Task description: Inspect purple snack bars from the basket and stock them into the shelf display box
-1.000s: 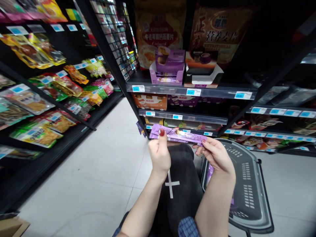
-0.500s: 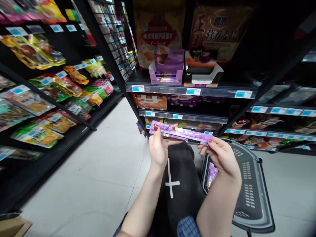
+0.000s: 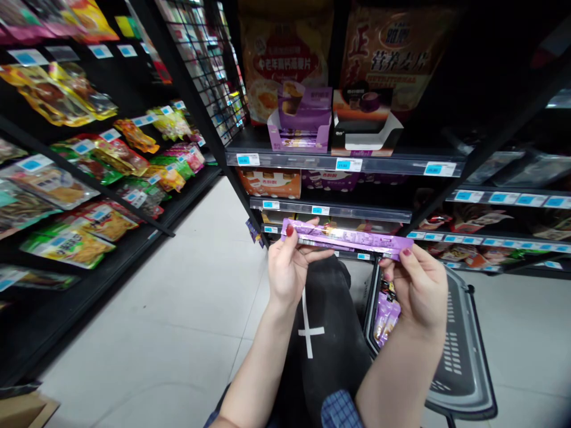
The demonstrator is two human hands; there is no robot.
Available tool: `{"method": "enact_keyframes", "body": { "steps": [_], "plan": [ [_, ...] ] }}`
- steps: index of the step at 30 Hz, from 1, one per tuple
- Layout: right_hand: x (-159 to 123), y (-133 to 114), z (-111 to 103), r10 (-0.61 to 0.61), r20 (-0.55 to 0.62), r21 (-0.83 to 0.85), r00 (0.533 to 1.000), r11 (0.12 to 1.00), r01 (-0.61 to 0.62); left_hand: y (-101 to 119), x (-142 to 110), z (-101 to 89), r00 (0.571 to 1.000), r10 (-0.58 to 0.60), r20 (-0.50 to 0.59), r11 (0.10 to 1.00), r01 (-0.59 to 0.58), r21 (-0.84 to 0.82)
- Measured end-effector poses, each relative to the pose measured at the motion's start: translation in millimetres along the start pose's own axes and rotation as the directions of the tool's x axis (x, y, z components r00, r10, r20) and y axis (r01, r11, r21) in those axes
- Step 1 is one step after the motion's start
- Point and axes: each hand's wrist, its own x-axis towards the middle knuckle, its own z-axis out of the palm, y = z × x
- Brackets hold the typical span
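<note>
Stretched between my hands is a long purple stick sachet (image 3: 352,238), nearly level, with printed text facing me. My left hand (image 3: 289,261) pinches its left end between thumb and fingers. The other end is pinched by my right hand (image 3: 417,282). Below my right hand stands a grey shopping basket (image 3: 473,345), with similar purple sachets (image 3: 384,318) lying inside. On the shelf ahead sits an opened purple display box (image 3: 301,122) with several sachets in its front.
Beside the purple box is a black and white display box (image 3: 368,128), with large cereal bags (image 3: 285,53) behind. A shelf edge (image 3: 343,164) carries price tags. Bagged snacks (image 3: 80,232) fill the left rack. My dark trouser leg (image 3: 330,321) is beneath my hands.
My right hand has moved to the right, and the purple sachet now spans farther across and lies more level. More of the sachets in the basket show.
</note>
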Motion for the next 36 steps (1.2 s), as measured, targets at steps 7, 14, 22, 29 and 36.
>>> {"method": "enact_keyframes", "body": {
  "steps": [7,14,22,29,36],
  "plan": [
    [0.7,-0.3,1.1,0.005,0.004,0.003,1.000,1.000,-0.005,1.1,-0.2,1.6,1.000,0.000,-0.014,0.999,-0.001,-0.048],
    [1.1,-1.3,2.2,0.044,-0.051,0.021,0.998,0.999,-0.043,2.2,-0.7,4.2,0.998,-0.049,-0.047,0.999,0.049,-0.020],
    [3.0,-1.6,3.2,0.082,-0.128,0.061,0.988,0.995,-0.075,2.0,1.0,5.5,0.992,-0.101,-0.080,0.995,0.102,0.006],
    [3.1,-0.4,1.1,0.073,-0.101,0.040,0.992,0.997,-0.069,-0.4,2.5,3.7,0.987,-0.130,-0.096,0.990,0.134,0.035],
    [3.7,1.1,-1.5,0.059,-0.084,0.048,0.995,0.997,-0.055,0.5,0.5,4.9,0.993,-0.103,-0.057,0.993,0.106,0.051]
  ]
}}
